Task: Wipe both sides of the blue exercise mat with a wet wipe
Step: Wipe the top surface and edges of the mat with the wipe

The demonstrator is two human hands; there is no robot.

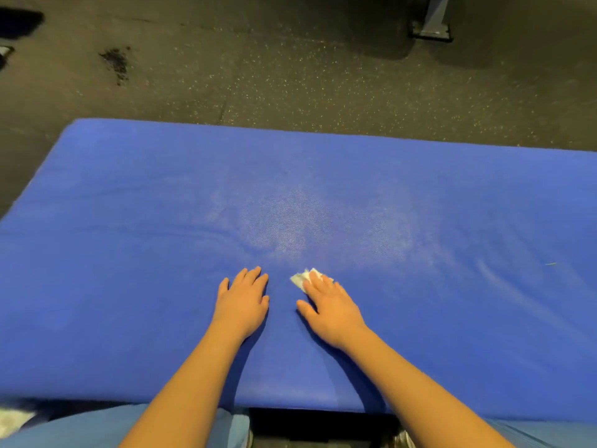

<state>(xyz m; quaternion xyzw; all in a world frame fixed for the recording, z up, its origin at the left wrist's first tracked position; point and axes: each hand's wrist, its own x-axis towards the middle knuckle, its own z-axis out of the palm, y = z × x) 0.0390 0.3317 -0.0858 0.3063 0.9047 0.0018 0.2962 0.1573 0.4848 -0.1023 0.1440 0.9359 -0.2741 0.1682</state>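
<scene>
Grey equipment foot (431,25) (well beyond mat (129,221))

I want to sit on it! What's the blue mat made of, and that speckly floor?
The blue mat looks like soft foam with a matte, pebbled skin: thick edge, shallow creases. The floor seems dark rubber, matte, with pale flecks.

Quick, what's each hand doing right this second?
Left hand: open, flat on the blue mat, holding nothing.
Right hand: open, straight fingers pressing the wet wipe onto the mat.
</scene>
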